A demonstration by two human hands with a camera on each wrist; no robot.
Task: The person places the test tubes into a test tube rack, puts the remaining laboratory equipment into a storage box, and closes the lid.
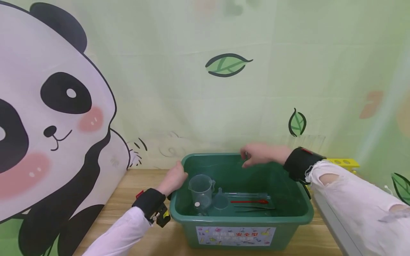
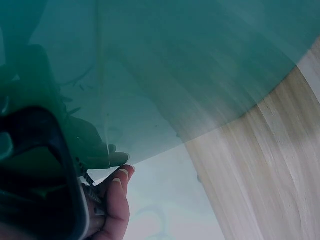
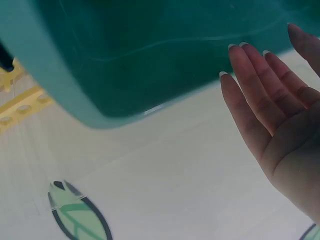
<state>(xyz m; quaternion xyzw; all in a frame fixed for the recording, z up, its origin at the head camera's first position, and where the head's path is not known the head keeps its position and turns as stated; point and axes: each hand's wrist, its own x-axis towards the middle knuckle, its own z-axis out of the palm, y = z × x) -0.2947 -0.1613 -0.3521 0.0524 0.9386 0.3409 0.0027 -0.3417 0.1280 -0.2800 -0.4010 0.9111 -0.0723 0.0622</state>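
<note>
A green plastic bin (image 1: 243, 220) with a printed label stands on the table. My left hand (image 1: 173, 177) grips its left rim; in the left wrist view the fingers (image 2: 120, 200) curl at the bin's edge. My right hand (image 1: 257, 154) hangs over the far rim, holding nothing; the right wrist view shows its fingers (image 3: 250, 95) loosely extended beside the bin. Inside the bin lie a clear measuring cup (image 1: 201, 186), a small funnel (image 1: 220, 201), a red stick-like tool (image 1: 248, 202), tweezers (image 1: 253, 208) and clear tubes (image 1: 246, 195). A small white-capped item (image 1: 197, 204) sits at the left.
A yellow test tube rack (image 1: 344, 163) with clear tubes stands to the right behind my right forearm. A grey edge (image 1: 331, 227) runs along the table's right side. The wooden table (image 1: 128, 199) meets a printed curtain (image 1: 179, 89) at the back.
</note>
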